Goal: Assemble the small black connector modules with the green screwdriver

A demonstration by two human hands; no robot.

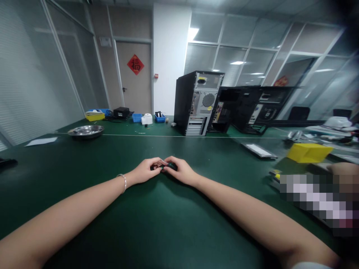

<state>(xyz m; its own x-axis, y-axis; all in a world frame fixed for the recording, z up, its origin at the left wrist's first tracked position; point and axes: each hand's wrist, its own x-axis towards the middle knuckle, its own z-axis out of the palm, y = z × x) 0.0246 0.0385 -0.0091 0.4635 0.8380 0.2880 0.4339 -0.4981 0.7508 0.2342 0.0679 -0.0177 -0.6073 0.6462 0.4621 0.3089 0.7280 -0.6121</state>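
My left hand [145,171], with a silver bracelet at the wrist, is closed just above the middle of the green table [157,224]. Facing it, my right hand [181,172] is closed too, and the fingertips of both meet. A small, thin item [165,163] with a pale edge shows between the fingers, with something dark green beneath it. Its kind is mostly hidden by the fingers and too small to make out.
A computer tower [185,102] stands ahead, with other black cases [248,106] to its right. A metal bowl [87,130] sits at the left back. To the right are a flat framed panel [259,150], a yellow box [309,153] and a blurred person's hand [343,170].
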